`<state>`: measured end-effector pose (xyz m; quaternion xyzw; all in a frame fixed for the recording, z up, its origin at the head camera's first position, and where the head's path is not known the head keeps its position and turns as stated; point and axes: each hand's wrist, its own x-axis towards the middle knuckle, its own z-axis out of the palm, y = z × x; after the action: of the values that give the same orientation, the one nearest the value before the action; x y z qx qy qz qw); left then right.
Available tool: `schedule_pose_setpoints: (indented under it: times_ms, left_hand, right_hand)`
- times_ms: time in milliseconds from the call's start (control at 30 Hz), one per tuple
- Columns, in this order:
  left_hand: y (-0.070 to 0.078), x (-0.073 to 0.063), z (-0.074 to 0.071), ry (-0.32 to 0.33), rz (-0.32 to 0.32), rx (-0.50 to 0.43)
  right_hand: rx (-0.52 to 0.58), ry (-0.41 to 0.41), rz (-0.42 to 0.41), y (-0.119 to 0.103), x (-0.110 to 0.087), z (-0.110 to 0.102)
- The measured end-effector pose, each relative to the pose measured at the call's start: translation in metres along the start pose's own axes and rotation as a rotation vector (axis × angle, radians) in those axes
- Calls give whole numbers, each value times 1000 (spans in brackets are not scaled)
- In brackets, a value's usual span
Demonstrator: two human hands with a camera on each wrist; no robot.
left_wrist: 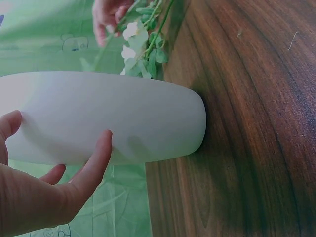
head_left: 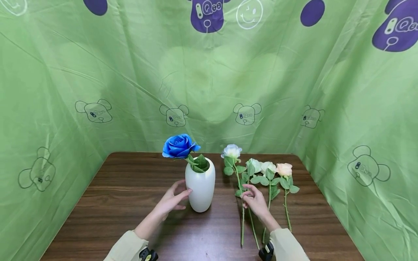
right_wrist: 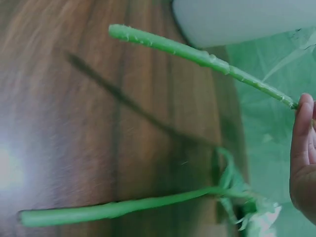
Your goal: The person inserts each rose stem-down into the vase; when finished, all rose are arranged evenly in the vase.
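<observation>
**Left hand (head_left: 171, 200) at white vase (head_left: 200, 188), right hand (head_left: 255, 203) pinching bluish-white rose (head_left: 232, 151)**

Left to right, head view unless noted:

- Left sleeve (head_left: 125, 248), pale, with a black wrist unit (head_left: 148, 255) at the cuff.
- Left hand: beside the vase's left side, fingers spread and loosely bent, not wrapped round it. Thumb tip overlaps the vase edge. Left wrist view has fingertips against or just beside the wall; can't tell firm contact from near.
- Blue rose (head_left: 179, 146): in the vase, bloom leaning out left over the rim, green leaves in the mouth.
- White vase: upright on the brown wood table (head_left: 130, 185).
- Bluish-white rose: right of the vase and apart from it, bloom up and away from the person. Right wrist view shows its lower stem raised off the table, shadow separate.
- Right hand: thumb and fingers closed on that rose's stem.
- Two white roses (head_left: 268, 168): lying on the table side by side, leaves overlapping, stems toward the person, partly behind the right hand.
- Peach rose (head_left: 284, 169): rightmost, on the table, bloom just beside the white ones.
- Printed green curtain (head_left: 209, 79) behind and at both sides.
</observation>
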<state>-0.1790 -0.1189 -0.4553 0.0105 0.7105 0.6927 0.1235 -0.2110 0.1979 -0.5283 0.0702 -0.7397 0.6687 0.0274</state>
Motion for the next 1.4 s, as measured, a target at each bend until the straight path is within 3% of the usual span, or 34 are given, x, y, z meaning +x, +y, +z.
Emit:
schedule_pose_setpoints:
  times_ms: [267, 433, 467, 533, 633, 667, 700, 833, 933, 1067, 1400]
  left_hand:
    - [0, 0, 0, -9, 1, -4]
    - [-1, 1, 0, -12, 0, -3]
    - [-2, 1, 0, -12, 1, -4]
    - [-2, 1, -1, -12, 2, -3]
    - [-2, 1, -1, -14, 2, -3]
    - [-3, 2, -1, -14, 3, -3]
    - [-3, 2, -1, -13, 3, -3]
    - [-3, 2, -1, -7, 3, -3]
    - [-2, 2, 0, -3, -1, -2]
    - [-2, 2, -1, -4, -3, -1]
    - [-2, 2, -1, -14, 2, -2]
  right_hand:
    - [30, -37, -61, -46, 5, 9]
    - [74, -41, -208, -66, 6, 16]
    - [113, -49, -264, -54, 14, 16]
    - [156, -44, -335, -62, 15, 19]
    - [214, -22, -381, -76, 18, 24]
    - [230, -8, -374, -82, 19, 26]
    - [233, 29, -346, -103, 13, 30]
    - [386, 115, -278, -126, 18, 38]
    - [546, 194, -284, -142, 26, 44]
    - [658, 291, -327, -160, 39, 48]
    - [620, 394, -462, -185, 60, 54]
